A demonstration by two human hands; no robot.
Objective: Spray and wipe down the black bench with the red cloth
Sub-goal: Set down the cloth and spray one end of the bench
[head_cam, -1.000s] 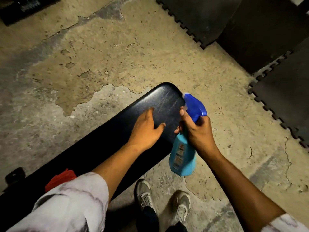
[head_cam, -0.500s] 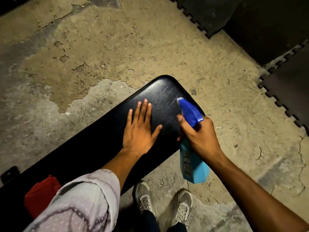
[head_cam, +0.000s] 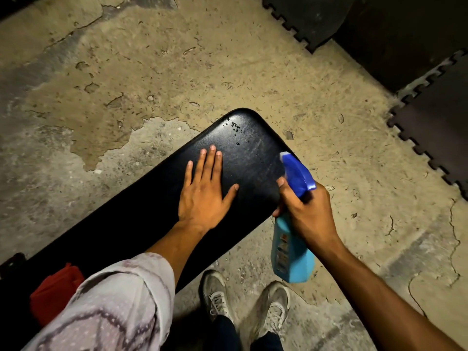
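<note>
The black padded bench (head_cam: 248, 148) runs diagonally from the lower left to a rounded end at the centre. A few small droplets glint near that far end. My left hand (head_cam: 202, 196) lies flat on the pad with fingers straight and spread. Beside the bench's right edge, my right hand (head_cam: 307, 214) grips a light blue spray bottle (head_cam: 291, 254) with a dark blue trigger head, index finger on the trigger, nozzle aimed at the pad. The red cloth (head_cam: 54, 291) lies bunched on the bench at the lower left, partly hidden by my pale sleeve.
The floor is cracked, flaking concrete (head_cam: 152, 72). Dark interlocking rubber mats (head_cam: 435, 127) lie along the upper right. My two grey sneakers (head_cam: 243, 307) stand just in front of the bench. A dark bracket (head_cam: 12, 262) shows at the far left edge.
My left hand flattened from a cupped pose and spread its fingers on the pad. The spray bottle tilted more upright beside the bench. Droplets have appeared near the bench's far end.
</note>
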